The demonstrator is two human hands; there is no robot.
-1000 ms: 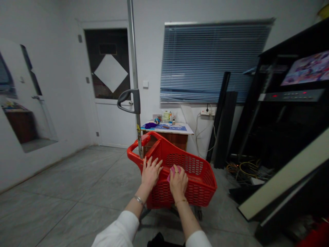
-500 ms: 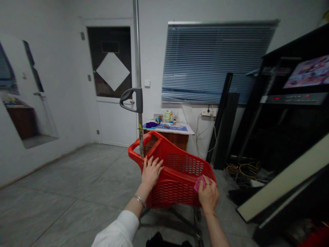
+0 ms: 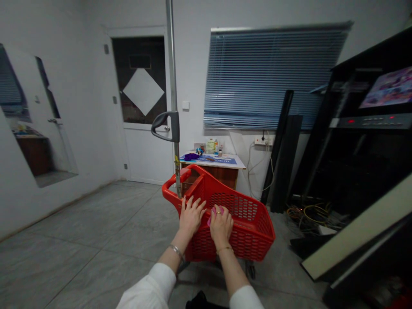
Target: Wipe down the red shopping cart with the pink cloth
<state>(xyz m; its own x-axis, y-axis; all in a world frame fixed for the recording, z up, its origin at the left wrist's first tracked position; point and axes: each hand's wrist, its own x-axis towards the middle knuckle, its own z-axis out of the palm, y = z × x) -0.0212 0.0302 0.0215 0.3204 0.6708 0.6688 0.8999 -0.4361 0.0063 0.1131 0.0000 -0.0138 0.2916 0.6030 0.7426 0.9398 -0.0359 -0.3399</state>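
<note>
A red plastic shopping basket on wheels stands on the grey tile floor in front of me. My left hand lies flat on its near rim with the fingers spread. My right hand presses a pink cloth against the same rim, just right of the left hand. A metal pole with a grey handle rises from the basket's left end.
A small table with bottles and a purple item stands behind the basket under a window blind. A white door is at the back left. Black panels, cables on the floor and a dark cabinet fill the right side.
My right hand with the pink cloth slid along the rim to the basket's right corner, then came back left beside my left hand. The left hand stayed on the rim.
</note>
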